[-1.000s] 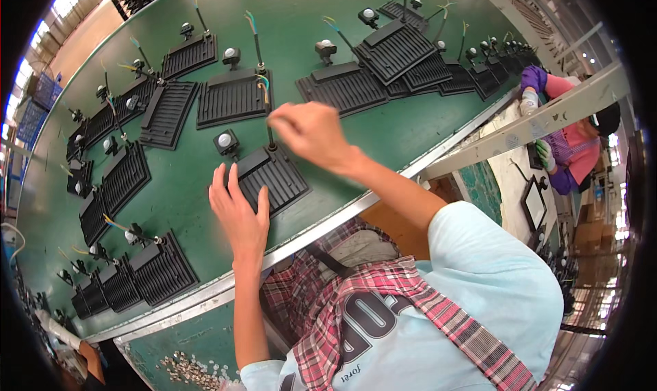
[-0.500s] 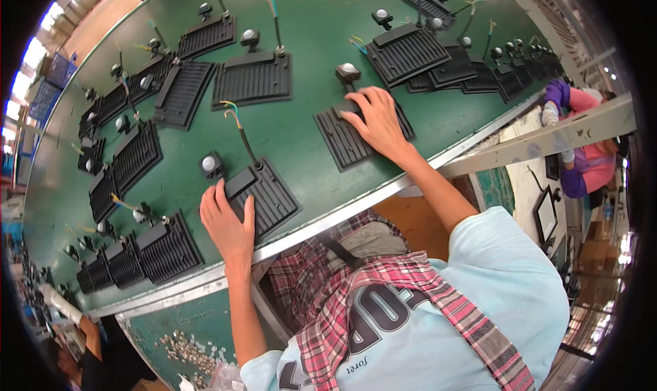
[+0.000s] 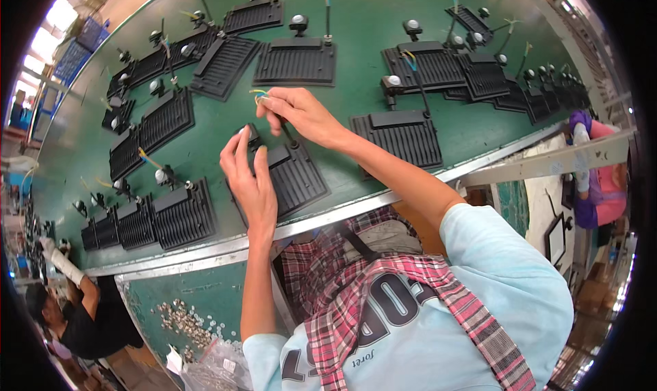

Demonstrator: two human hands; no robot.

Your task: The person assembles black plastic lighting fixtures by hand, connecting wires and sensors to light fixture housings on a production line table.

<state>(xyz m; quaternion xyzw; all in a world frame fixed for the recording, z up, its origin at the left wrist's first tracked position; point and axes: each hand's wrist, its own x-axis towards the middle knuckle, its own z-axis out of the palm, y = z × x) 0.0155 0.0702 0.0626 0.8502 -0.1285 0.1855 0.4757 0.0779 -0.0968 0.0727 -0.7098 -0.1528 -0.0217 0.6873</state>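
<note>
A black floodlight point(image 3: 295, 180) with a ribbed back lies at the bench's front edge before me. My left hand point(image 3: 252, 175) is curled round its small sensor head point(image 3: 250, 132), which is mostly hidden by the fingers. Above the housing, my right hand point(image 3: 298, 115) pinches the floodlight's short black cable, whose coloured bare-ended wires point(image 3: 259, 96) stick out to the left past the fingertips. To the right rests a second floodlight point(image 3: 400, 139), untouched, with its sensor head and cable pointing away from me.
Several more floodlights stand in groups on the green bench point(image 3: 356, 55): a row point(image 3: 179, 216) at left, others behind, and an overlapping stack point(image 3: 482, 76) at right. Below the metal edge, small metal parts point(image 3: 181, 322) lie beside a clear plastic bag point(image 3: 222, 365). Co-workers are at both sides.
My right hand has left the floodlight on the right and moved left to the near one's cable. That right floodlight has turned straighter. My left hand has stayed at the near floodlight's sensor head.
</note>
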